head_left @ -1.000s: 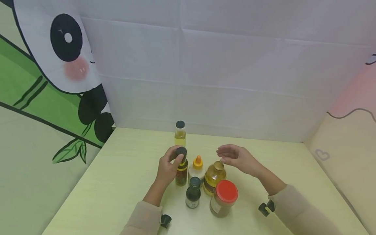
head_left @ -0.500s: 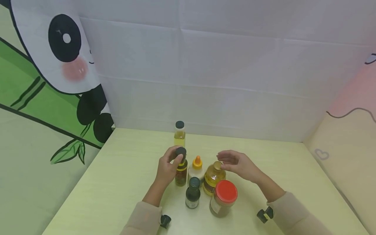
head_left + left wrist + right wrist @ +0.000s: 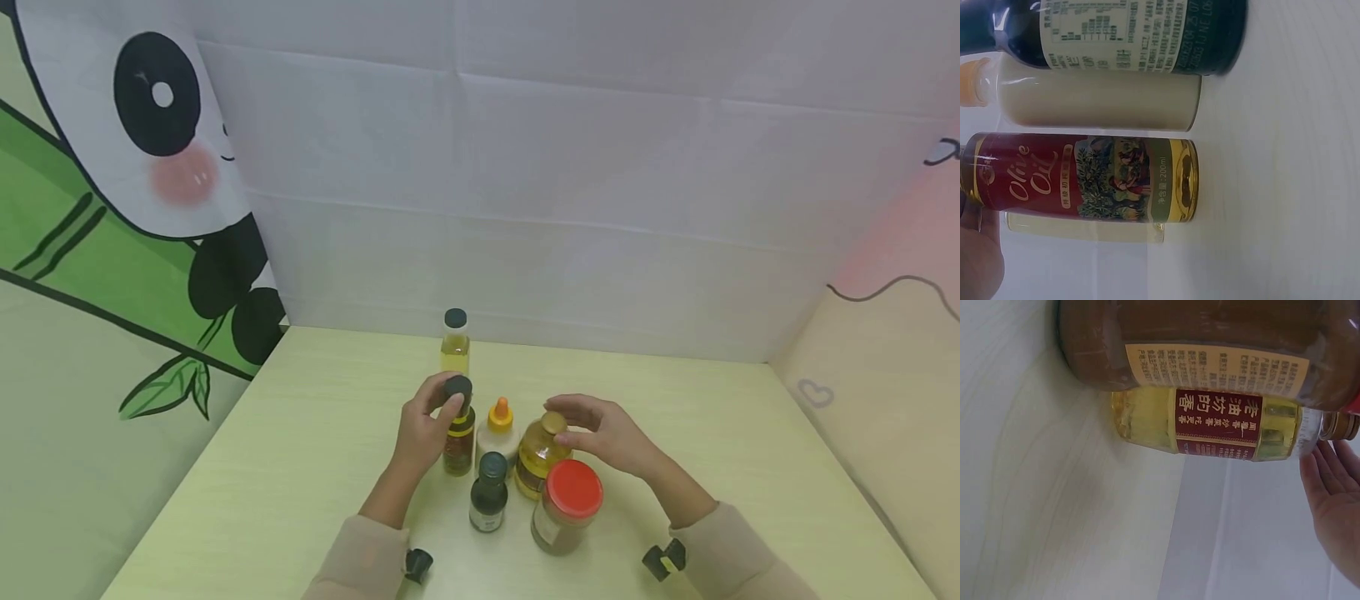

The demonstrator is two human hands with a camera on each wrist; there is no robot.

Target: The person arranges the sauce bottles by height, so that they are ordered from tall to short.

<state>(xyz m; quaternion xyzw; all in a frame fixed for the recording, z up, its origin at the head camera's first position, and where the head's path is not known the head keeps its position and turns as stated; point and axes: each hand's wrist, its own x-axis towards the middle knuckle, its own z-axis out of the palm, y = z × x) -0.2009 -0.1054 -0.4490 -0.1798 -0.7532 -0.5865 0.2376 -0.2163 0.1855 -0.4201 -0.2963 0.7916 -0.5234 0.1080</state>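
My left hand (image 3: 422, 429) holds an olive oil bottle (image 3: 1085, 178) at its black cap and neck, thumb in front and fingers behind. The bottle stands upright, with a red label and a painted scene in the left wrist view. At the right, my right hand (image 3: 611, 435) has its thumb and fingers round the neck of a yellow cooking oil bottle (image 3: 538, 458) with a gold cap. In the right wrist view the fingers (image 3: 1330, 472) are right at that neck, and a dark red label faces the camera.
Between the hands stand a white squeeze bottle (image 3: 497, 440) with an orange nozzle and a dark bottle (image 3: 488, 498). A red-lidded jar (image 3: 564, 517) stands front right. Behind the olive oil is a pale oil bottle (image 3: 455, 350). A white wall sheet (image 3: 525, 167) backs the table (image 3: 322, 400).
My right hand has come down and to the left, from above the gold cap to the cooking oil bottle's neck. The left hand keeps its hold on the olive oil bottle.
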